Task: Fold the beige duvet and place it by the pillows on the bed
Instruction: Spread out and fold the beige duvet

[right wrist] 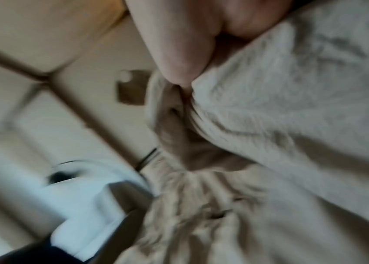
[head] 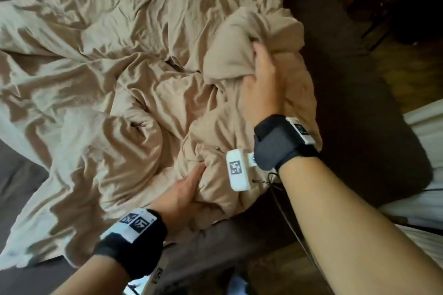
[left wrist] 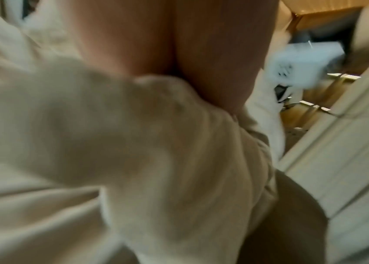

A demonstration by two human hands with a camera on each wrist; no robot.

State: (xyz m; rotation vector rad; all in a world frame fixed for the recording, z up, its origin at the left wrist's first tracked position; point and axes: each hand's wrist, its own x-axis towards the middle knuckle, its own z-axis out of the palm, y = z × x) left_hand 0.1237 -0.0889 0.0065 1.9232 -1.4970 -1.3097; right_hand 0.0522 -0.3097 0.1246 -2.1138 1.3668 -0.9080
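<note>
While both hands clutch fabric, the duvet [head: 100, 74] lies crumpled across the bed [head: 354, 93], unfolded, with no clear long axis; its bulk spreads away from the bed's near corner, toward the left and far side. Dark brown sheet shows around it on the left, at the near edge and along the right side.

Right hand [head: 263, 79]: fingers buried in a raised bunch of duvet just inside the bed's right edge, gripping it; the right wrist view shows the thumb pressed into gathered folds. Left hand [head: 184, 189]: clamped round a wad of duvet at the near edge of the bed, thumb on top, fabric bulging over the fingers.

Both wrists carry black bands with white blocks bearing square black-and-white marker codes; no readable text. A thin black cable [head: 287, 213] runs down from the right wrist across the bed's corner.

Off the bed's right side: wood floor [head: 412, 74], dark furniture legs beyond, white cloth [head: 426, 132] at frame edge. Pillows not visible.
</note>
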